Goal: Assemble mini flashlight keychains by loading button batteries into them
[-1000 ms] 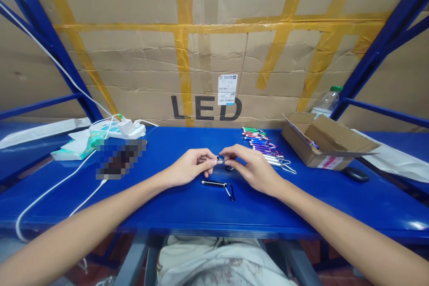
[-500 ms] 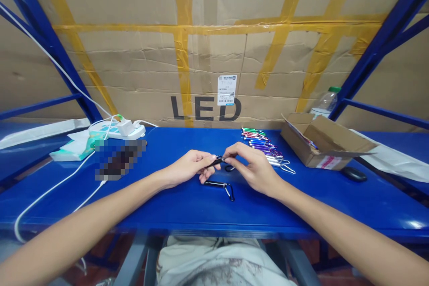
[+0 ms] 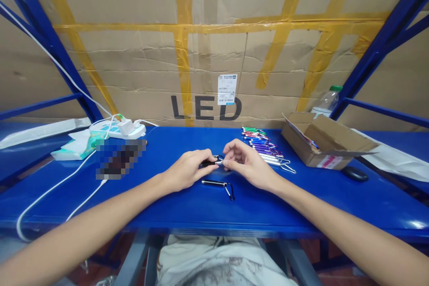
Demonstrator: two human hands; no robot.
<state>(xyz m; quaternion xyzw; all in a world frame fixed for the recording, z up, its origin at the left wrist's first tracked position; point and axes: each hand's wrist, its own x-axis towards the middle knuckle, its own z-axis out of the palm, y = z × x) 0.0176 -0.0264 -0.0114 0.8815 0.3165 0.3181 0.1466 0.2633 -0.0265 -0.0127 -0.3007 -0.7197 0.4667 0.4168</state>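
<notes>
My left hand (image 3: pixel 189 170) pinches a slim black pen-shaped tube (image 3: pixel 210 163) between thumb and fingers, just above the blue table. My right hand (image 3: pixel 246 163) is closed at the tube's right, silvery end, with thumb and fingertips together; what exactly they grip there is too small to tell. Below the hands lies a second black tube (image 3: pixel 214 183) with a silver left end and a black carabiner (image 3: pixel 229 191) at its right. Part of another dark item shows behind the fingers. Right of the hands lies a row of coloured tubes (image 3: pixel 263 146) in green, red, blue, purple and silver, with carabiners.
An open cardboard box (image 3: pixel 311 147) stands at right, beside a black mouse (image 3: pixel 354 174) and a bottle (image 3: pixel 327 100). Leftward are a power strip (image 3: pixel 134 132), a tissue pack (image 3: pixel 75 148), a blurred-out dark object (image 3: pixel 122 161) and white cables. A large carton (image 3: pixel 150 67) walls the back.
My left hand has turned palm-down over the held tube, which now lies nearly level. My right hand's fingers have shifted at its end. The tube on the table has moved slightly left.
</notes>
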